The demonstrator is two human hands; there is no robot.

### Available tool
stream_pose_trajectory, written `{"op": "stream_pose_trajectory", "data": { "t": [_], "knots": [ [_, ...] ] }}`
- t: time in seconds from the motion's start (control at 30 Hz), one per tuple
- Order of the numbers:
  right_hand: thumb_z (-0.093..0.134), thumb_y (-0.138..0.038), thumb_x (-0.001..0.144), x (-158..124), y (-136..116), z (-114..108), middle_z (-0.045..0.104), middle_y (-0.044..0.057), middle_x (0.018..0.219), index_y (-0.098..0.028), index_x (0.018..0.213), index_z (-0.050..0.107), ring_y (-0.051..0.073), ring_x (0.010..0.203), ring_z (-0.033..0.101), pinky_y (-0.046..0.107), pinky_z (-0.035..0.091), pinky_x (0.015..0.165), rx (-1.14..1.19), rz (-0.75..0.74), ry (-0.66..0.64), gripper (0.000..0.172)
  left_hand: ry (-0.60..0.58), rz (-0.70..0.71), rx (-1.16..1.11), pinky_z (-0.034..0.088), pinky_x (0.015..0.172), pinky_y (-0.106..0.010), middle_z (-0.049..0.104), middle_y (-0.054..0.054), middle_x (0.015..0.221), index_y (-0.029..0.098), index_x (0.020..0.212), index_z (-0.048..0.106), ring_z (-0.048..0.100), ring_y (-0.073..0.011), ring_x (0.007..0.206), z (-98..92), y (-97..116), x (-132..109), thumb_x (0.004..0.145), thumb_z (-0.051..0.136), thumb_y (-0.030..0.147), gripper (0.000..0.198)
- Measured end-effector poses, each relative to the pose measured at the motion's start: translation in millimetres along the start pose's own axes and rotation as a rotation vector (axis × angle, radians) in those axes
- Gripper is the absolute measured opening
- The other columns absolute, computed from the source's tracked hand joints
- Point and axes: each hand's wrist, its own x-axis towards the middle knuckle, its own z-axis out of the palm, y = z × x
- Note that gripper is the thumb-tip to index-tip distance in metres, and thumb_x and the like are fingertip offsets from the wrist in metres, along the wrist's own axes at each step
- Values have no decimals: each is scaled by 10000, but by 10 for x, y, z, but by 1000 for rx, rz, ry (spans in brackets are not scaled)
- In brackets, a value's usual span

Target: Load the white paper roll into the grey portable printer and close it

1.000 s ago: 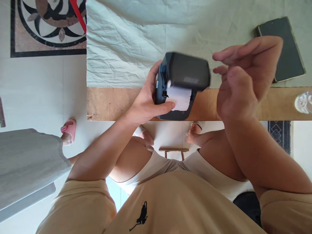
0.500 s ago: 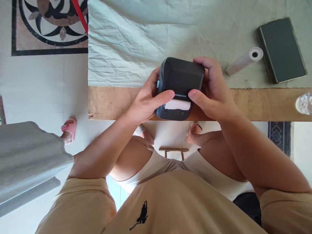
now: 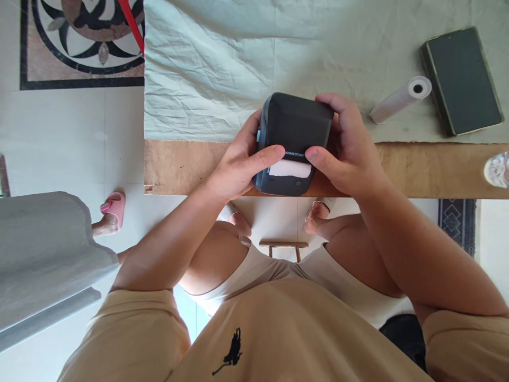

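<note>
A dark label printer (image 3: pixel 298 124) is held between my two hands over the table's front edge. White paper (image 3: pixel 290 168) sticks out of its slot, below the printed brand name. My left hand (image 3: pixel 246 159) grips the printer's left side, its thumb lying on the front by the slot. Around the right side my right hand (image 3: pixel 350 151) is closed, its thumb tip near the brand name and its index finger at the far corner. The undersides of both hands are hidden.
A white paper roll (image 3: pixel 397 101) lies to the right, beside a dark phone-like device (image 3: pixel 463 82). Green cloth (image 3: pixel 207 63) covers the table behind a bare wooden edge (image 3: pixel 178 167). A clear glass object (image 3: pixel 497 170) sits at far right. Another person's foot in a pink slipper (image 3: pixel 115 211) shows on the left.
The hands and printer stay nearly still. At the left, the grey garment and the other person's foot have shifted slightly.
</note>
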Motion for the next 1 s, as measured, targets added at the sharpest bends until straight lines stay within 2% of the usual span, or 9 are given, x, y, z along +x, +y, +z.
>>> {"op": "stream_pose_trajectory", "data": {
  "t": [0.17, 0.33, 0.53, 0.73, 1.0],
  "knots": [
    [635, -660, 839, 9, -9, 5, 663, 31, 1101, -335, 1420, 405, 219, 928, 657, 477, 600, 869, -6, 22, -10, 704, -17, 22, 41, 608, 878, -370, 700, -19, 1086, 272, 1200, 612, 675, -300, 1164, -9, -10, 9, 801, 752, 493, 477],
    [645, -648, 835, 9, -1, 8, 668, 32, 1115, -333, 1421, 407, 215, 913, 654, 465, 589, 852, 15, 21, -14, 707, -27, 31, 31, 598, 861, -367, 699, -26, 1136, 264, 1214, 600, 663, -304, 1205, -2, -11, 5, 841, 720, 486, 450],
    [642, -640, 843, 11, 21, 10, 671, 29, 1091, -334, 1424, 408, 211, 893, 652, 463, 585, 842, -5, 13, -7, 696, -18, 12, 13, 579, 944, -403, 695, -24, 1158, 268, 1205, 600, 641, -316, 1245, 8, 0, 1, 808, 753, 484, 477],
    [644, -637, 839, 13, 29, 10, 675, 27, 1070, -342, 1418, 410, 216, 878, 649, 457, 580, 806, -30, -12, 4, 691, -73, 43, -4, 573, 866, -383, 691, -27, 1106, 280, 1192, 586, 681, -275, 1142, -3, -12, 23, 848, 708, 420, 391],
    [643, -641, 836, 10, 28, 12, 667, 20, 1037, -343, 1415, 404, 206, 836, 630, 451, 574, 780, -42, 2, 4, 694, -19, 23, 27, 597, 849, -374, 696, -28, 1138, 270, 1206, 606, 677, -303, 1170, -15, -22, 14, 816, 735, 489, 466]
  ]
}}
